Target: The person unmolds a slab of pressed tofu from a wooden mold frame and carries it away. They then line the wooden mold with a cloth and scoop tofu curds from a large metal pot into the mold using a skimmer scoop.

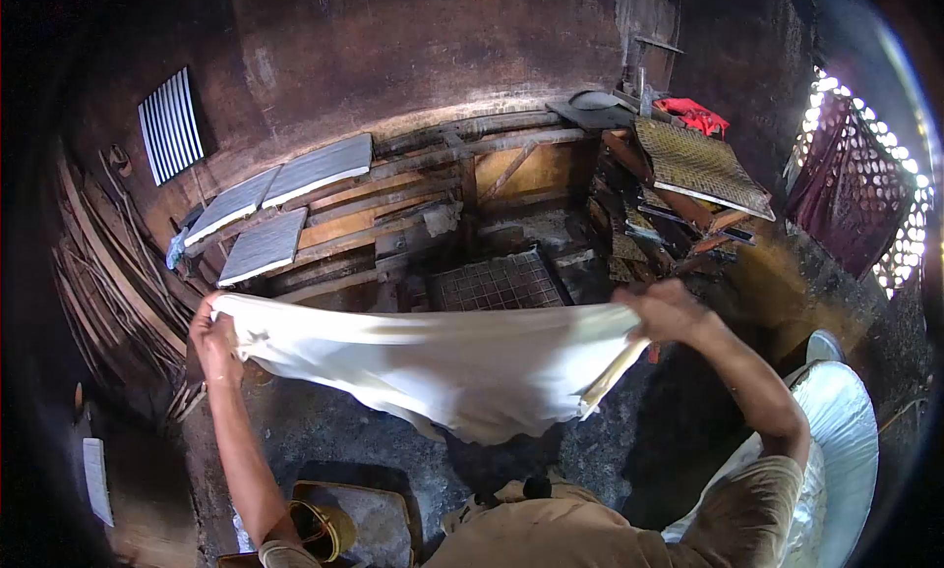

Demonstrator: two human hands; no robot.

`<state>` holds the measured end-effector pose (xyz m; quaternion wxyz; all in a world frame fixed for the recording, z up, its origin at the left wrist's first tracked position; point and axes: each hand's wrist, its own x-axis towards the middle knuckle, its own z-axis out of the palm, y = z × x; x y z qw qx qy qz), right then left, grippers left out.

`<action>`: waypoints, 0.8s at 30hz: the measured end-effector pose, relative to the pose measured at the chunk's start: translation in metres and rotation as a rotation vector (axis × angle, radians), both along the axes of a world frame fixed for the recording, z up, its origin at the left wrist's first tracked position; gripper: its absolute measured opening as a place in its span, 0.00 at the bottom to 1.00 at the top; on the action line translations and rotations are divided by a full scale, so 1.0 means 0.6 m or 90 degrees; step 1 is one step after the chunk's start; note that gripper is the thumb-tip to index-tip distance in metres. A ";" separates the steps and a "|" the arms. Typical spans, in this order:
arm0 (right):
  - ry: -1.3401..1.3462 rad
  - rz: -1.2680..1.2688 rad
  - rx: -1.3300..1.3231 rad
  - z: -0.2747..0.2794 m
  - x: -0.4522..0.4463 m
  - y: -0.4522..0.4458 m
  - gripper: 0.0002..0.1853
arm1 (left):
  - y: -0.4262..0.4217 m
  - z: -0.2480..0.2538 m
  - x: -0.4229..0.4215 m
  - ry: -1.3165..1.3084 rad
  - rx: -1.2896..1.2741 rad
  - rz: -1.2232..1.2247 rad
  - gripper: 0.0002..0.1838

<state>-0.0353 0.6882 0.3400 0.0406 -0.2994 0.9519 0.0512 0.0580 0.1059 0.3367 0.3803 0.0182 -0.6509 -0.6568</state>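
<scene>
A white cloth (442, 357) hangs stretched between my two hands, its top edge pulled nearly straight and its lower edge sagging in folds. My left hand (214, 337) grips the cloth's left corner, fingers closed round it. At the other end, my right hand (669, 312) is closed on the right corner and slightly blurred. Both arms reach out wide in front of my body. Part of the dark floor and the lower side of a metal grate (500, 281) are hidden behind the cloth.
Wooden planks and grey panels (320, 170) lie along the far wall. A pile of scrap boards (678, 189) with a red cloth (693, 114) stands at right. Near my body are a bucket (339, 531) and, on the right, a large silvery-white bundle (836, 440). Long sticks (108, 253) lean at left.
</scene>
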 end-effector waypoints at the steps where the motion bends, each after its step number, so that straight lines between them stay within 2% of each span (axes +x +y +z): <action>1: 0.086 -0.006 0.009 0.002 -0.025 0.041 0.17 | 0.013 0.025 0.000 0.020 -0.054 0.041 0.09; 2: 0.208 -0.041 -0.009 0.009 -0.052 0.081 0.15 | 0.022 0.056 -0.004 0.044 -0.098 0.080 0.09; 3: 0.291 -0.084 -0.093 0.056 -0.050 0.099 0.15 | 0.032 0.089 -0.007 0.065 -0.141 0.119 0.09; 4: 0.402 -0.038 -0.232 0.072 -0.066 0.128 0.15 | 0.069 0.135 -0.003 0.076 -0.162 0.198 0.11; 5: 0.441 -0.063 -0.389 0.106 -0.058 0.123 0.17 | 0.104 0.178 -0.002 0.089 -0.181 0.279 0.12; 7: 0.534 -0.112 -0.493 0.113 -0.045 0.119 0.25 | 0.065 0.220 -0.011 0.178 -0.355 0.187 0.16; 8: 0.447 -0.045 -0.581 0.080 -0.049 0.112 0.32 | 0.063 0.250 -0.017 0.181 -0.218 0.129 0.18; 9: 0.369 -0.069 -0.542 -0.008 -0.052 0.118 0.39 | 0.061 0.274 -0.024 0.187 -0.082 0.072 0.19; 10: 0.294 -0.092 -0.498 -0.095 -0.056 0.123 0.46 | 0.054 0.286 -0.029 0.187 -0.082 0.079 0.19; 11: 0.291 -0.152 -0.240 -0.240 -0.060 0.141 0.47 | 0.045 0.295 -0.029 0.193 -0.064 0.058 0.18; 12: 0.196 -0.188 -0.107 -0.348 -0.054 0.153 0.34 | 0.031 0.299 -0.027 0.194 -0.044 0.039 0.18; 13: 0.227 -0.109 -0.191 -0.506 -0.066 0.222 0.20 | 0.004 0.292 -0.031 0.190 -0.041 0.055 0.18; 14: 0.050 -0.341 -0.134 -0.573 -0.059 0.253 0.14 | -0.030 0.275 -0.041 0.165 -0.073 0.063 0.17; 15: 0.143 -0.389 -0.315 -0.610 -0.042 0.272 0.13 | -0.052 0.255 -0.044 0.144 -0.107 0.070 0.16; 16: 0.239 -0.428 -0.502 -0.624 -0.054 0.280 0.12 | -0.052 0.230 -0.045 0.097 -0.098 0.091 0.16; 17: 0.312 -0.494 -0.570 -0.606 -0.063 0.281 0.12 | -0.050 0.207 -0.048 0.046 -0.091 0.108 0.15; 18: 0.283 -0.614 -0.460 -0.592 -0.077 0.309 0.15 | -0.055 0.187 -0.047 0.019 -0.087 0.100 0.16; 19: 0.344 -0.662 -0.488 -0.591 -0.103 0.334 0.16 | -0.057 0.171 -0.043 -0.009 -0.084 0.088 0.16; 20: 0.176 -0.732 -0.668 -0.506 -0.097 0.316 0.22 | -0.052 0.162 -0.036 -0.062 -0.071 0.075 0.17; 21: 0.120 -0.706 -0.907 -0.522 -0.126 0.343 0.21 | -0.031 0.148 -0.024 -0.140 -0.080 0.028 0.16; 22: 0.084 -0.675 -0.974 -0.473 -0.134 0.331 0.20 | -0.047 0.122 -0.019 -0.199 -0.102 -0.066 0.14; 23: 0.262 -0.554 -0.934 -0.522 -0.182 0.387 0.20 | -0.067 0.088 -0.020 -0.257 -0.125 -0.160 0.12; 24: 0.085 -0.594 -1.002 -0.420 -0.151 0.340 0.16 | -0.080 0.052 -0.021 -0.301 -0.112 -0.182 0.12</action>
